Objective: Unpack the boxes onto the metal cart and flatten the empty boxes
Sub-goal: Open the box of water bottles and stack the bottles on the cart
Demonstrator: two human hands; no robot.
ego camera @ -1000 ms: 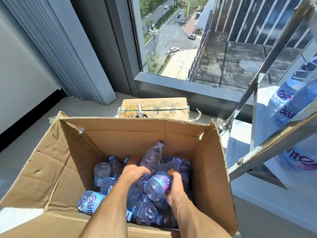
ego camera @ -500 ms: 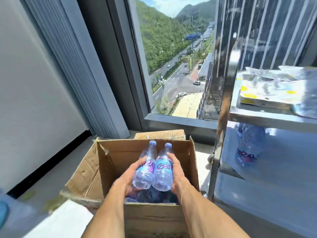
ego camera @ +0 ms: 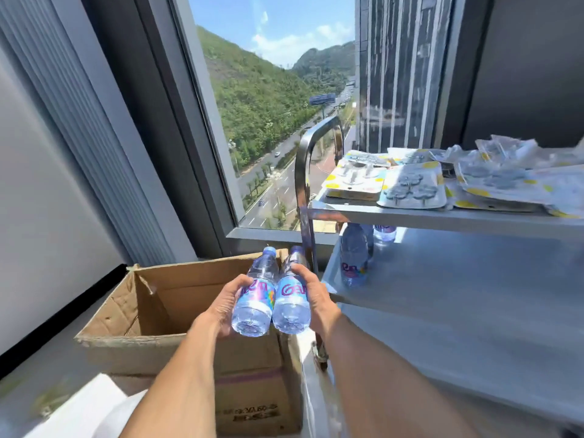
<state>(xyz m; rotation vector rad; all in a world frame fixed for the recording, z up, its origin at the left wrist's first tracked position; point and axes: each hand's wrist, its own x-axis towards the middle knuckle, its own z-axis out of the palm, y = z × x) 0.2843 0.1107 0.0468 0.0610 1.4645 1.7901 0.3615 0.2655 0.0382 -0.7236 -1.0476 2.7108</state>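
Cardboard box [ego camera: 177, 314] sits open on the floor to the left of and below your fingers, its near rim torn and its flaps up; its right wall stands close against the metal cart [ego camera: 442, 298]. Beyond its far flap the window sill runs across, with the glass above.

Your left hand [ego camera: 226, 306] curls its fingers around the left bottle [ego camera: 256, 298], thumb over the label. Your right hand [ego camera: 316, 298] wraps the right bottle [ego camera: 292, 300] the same way, fingers over its shoulder. Both bottles touch side by side, caps pointing away from you, and hang over the box's right end, just short of the cart's near-left corner.

Right of your right fingers stands the cart's upright post [ego camera: 305, 197], curving at the top into a handle; it sits between the bottles and the middle shelf [ego camera: 458, 279], so the way in is around its near side. That shelf lies open and bare to the right of your fingers, except for a standing bottle [ego camera: 354, 257] just past the post and others behind it at the back-left corner. Overhead, the top shelf's edge [ego camera: 442, 218] caps the gap above the middle shelf. On top lie blister packs [ego camera: 414, 188] spread to the right.
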